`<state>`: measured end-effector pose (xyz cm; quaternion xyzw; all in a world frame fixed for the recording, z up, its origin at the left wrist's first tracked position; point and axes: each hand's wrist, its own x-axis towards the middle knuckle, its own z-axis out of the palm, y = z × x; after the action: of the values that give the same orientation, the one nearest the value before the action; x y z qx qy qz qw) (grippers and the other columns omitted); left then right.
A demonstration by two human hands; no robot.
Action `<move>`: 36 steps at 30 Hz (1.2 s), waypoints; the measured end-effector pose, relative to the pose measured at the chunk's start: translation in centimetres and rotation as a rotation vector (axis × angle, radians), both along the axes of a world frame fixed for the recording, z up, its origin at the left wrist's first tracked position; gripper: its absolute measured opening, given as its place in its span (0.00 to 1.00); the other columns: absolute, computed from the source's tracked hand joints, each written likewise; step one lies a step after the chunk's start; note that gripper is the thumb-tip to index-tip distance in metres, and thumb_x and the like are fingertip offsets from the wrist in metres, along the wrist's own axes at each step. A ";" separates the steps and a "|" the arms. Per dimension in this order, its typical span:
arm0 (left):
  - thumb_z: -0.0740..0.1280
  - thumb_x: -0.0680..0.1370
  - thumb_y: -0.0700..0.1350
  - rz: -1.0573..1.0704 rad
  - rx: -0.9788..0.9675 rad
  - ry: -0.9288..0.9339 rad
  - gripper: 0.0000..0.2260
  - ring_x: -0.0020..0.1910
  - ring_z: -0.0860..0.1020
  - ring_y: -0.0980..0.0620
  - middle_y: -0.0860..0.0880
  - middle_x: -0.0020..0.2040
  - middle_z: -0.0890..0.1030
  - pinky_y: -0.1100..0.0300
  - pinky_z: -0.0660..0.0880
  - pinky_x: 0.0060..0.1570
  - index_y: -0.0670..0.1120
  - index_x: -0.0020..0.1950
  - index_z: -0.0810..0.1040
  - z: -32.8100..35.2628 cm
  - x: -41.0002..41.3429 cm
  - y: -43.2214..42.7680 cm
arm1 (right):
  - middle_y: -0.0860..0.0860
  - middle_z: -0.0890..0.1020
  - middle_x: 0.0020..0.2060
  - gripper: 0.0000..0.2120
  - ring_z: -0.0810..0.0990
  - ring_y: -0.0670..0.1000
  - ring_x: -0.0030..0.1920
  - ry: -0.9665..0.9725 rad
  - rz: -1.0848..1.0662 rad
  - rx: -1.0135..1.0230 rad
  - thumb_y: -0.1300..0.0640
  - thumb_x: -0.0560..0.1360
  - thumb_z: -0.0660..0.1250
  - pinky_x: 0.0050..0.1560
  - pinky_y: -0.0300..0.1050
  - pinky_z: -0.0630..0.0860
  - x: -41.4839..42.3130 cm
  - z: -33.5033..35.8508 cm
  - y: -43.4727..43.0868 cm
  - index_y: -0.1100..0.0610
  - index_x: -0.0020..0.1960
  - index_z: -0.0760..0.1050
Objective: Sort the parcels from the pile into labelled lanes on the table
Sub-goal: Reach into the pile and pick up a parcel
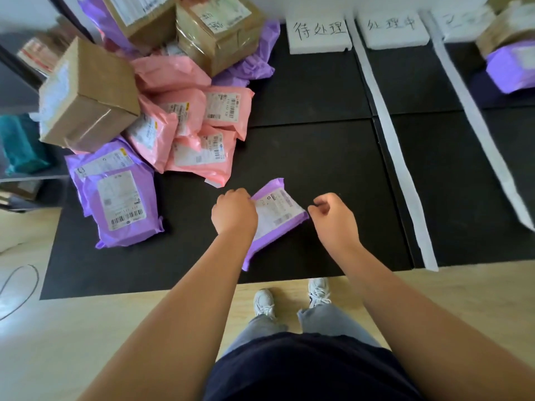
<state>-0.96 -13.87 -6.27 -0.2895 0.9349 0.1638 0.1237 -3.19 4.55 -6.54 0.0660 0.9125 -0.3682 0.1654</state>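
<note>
- left hand [234, 212]: fingers curled under, knuckles up, gripping a parcel edge; wrist bent down
- right hand [333, 215]: loose fist, thumb against index finger, at the opposite edge; grip unclear
- both forearms bare, stretched forward, converging
- legs standing, feet slightly apart

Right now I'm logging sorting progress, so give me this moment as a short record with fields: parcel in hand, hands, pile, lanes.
parcel in hand: small purple bag, label up, on the black mat
left hand: gripping the bag's left edge
right hand: curled at the bag's right corner; grip not clear
pile: far left, brown boxes, pink bags and purple bags
lanes: split by white strips; handwritten signs at the far end
already sorted: a box on a purple bag in the rightmost lane
</note>
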 end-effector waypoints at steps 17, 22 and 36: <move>0.65 0.79 0.44 0.343 0.681 0.140 0.08 0.37 0.78 0.50 0.50 0.40 0.82 0.61 0.70 0.33 0.42 0.44 0.81 1.2 1.9 1.6 | 0.51 0.85 0.43 0.09 0.82 0.51 0.39 -0.157 0.137 -0.012 0.57 0.80 0.66 0.40 0.48 0.78 0.4 0.3 -0.8 0.61 0.48 0.82; 0.72 0.76 0.46 0.494 0.846 0.357 0.05 0.47 0.83 0.50 0.50 0.46 0.84 0.50 0.82 0.51 0.46 0.49 0.81 4.5 1.6 1.3 | 0.46 0.84 0.43 0.06 0.82 0.45 0.44 -0.042 0.042 -0.203 0.60 0.76 0.71 0.47 0.44 0.79 -0.5 4.1 -0.1 0.55 0.51 0.84; 0.74 0.76 0.44 0.296 0.886 0.795 0.07 0.38 0.83 0.57 0.55 0.38 0.85 0.62 0.77 0.38 0.50 0.38 0.81 15.1 2.0 0.4 | 0.37 0.83 0.46 0.10 0.80 0.31 0.49 0.316 0.102 -0.539 0.57 0.78 0.69 0.42 0.27 0.76 -0.8 15.2 -0.6 0.49 0.59 0.79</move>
<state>1.03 -13.50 8.79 -0.2541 0.7025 0.6477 -0.1500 -4.02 3.93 8.65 -0.0840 0.7985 -0.5939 0.0513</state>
